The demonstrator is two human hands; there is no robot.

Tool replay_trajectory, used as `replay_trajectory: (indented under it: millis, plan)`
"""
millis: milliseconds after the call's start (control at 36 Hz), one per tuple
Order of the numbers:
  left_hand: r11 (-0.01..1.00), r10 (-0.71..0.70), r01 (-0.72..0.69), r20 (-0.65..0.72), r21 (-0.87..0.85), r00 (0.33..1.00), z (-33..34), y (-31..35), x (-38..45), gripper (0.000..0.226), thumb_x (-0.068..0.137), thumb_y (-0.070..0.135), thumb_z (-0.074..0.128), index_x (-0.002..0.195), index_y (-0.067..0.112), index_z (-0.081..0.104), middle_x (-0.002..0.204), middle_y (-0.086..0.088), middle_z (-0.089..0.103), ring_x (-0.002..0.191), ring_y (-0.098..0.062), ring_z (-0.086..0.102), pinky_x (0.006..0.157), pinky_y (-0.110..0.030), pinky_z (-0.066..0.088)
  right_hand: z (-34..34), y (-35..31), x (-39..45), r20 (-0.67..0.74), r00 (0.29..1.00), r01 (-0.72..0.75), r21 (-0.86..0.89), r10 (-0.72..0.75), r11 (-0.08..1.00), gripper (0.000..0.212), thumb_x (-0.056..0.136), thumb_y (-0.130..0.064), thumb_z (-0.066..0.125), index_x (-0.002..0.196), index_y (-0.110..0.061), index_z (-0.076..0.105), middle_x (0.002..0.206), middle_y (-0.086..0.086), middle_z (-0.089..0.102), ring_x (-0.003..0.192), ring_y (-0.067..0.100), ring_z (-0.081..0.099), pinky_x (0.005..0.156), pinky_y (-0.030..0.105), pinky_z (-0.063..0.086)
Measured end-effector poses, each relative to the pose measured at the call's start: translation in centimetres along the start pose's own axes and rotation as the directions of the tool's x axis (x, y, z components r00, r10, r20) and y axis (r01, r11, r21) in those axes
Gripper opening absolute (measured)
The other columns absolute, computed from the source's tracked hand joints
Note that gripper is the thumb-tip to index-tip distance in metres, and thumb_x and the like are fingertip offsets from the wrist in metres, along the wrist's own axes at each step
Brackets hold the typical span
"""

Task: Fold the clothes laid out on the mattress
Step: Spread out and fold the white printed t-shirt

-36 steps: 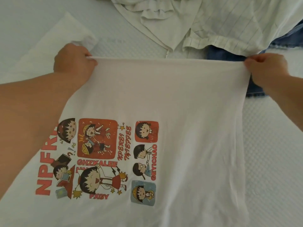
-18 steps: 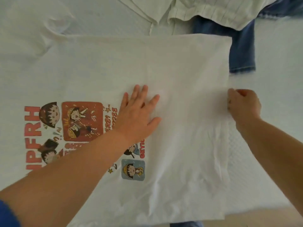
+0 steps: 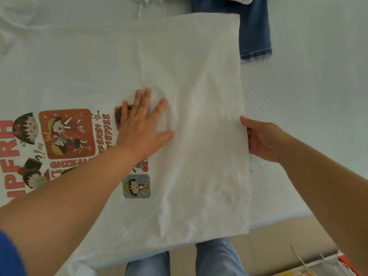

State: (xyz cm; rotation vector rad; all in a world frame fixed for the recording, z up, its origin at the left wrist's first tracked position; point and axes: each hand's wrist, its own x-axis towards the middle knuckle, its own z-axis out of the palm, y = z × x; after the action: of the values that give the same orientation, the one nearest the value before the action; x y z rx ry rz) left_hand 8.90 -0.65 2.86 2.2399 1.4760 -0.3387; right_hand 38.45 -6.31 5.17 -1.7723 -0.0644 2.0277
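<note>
White cartoon-print T-shirt (image 3: 189, 96) flat on the mattress (image 3: 308, 86), print up.

We see soft, even daylight washing the white T-shirt (image 3: 189, 96) and mattress (image 3: 308, 96) almost to overexposure, with only faint shadows in the creases. Wide-angle distortion bends the edges, and the whole frame is slightly soft, blurrier toward the corners.

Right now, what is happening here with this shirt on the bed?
A person is folding a white printed T-shirt spread on the mattress. The left hand presses flat on the shirt beside the cartoon print, while the right hand pinches the shirt's right edge. No fold is made yet. Blue jeans and a light garment lie beyond it.
</note>
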Motion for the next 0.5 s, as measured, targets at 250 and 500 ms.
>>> replay_trajectory:
  millis: [250, 500]
  plan:
    - [0.995, -0.060, 0.056, 0.044, 0.087, 0.997, 0.9, 1.0, -0.5, 0.093, 0.074, 0.078, 0.029, 0.148, 0.035, -0.007, 0.155, -0.005, -0.022, 0.141, -0.024, -0.024, 0.108, -0.050, -0.017, -1.9, 2.1, 0.5, -0.247, 0.906, 0.244, -0.360, -0.344, 0.901, 0.010, 0.080, -0.027, 0.072, 0.071, -0.022, 0.070, 0.071, -0.006, 0.071, 0.070, 0.018, 0.067, 0.062, 0.033, 0.054]
    - [0.983, -0.110, 0.091, 0.118, 0.159, 0.987, 0.8, 1.7, -0.3, 0.098, 0.073, 0.081, 0.035, 0.146, 0.037, -0.012, 0.154, -0.005, -0.025, 0.140, -0.026, -0.025, 0.108, -0.053, -0.015, -3.0, 4.9, -2.1, -0.121, 0.959, 0.167, -0.488, -0.256, 0.857, 0.017, 0.075, -0.035, 0.075, 0.087, -0.024, 0.070, 0.081, -0.009, 0.073, 0.073, 0.010, 0.071, 0.068, 0.026, 0.052]
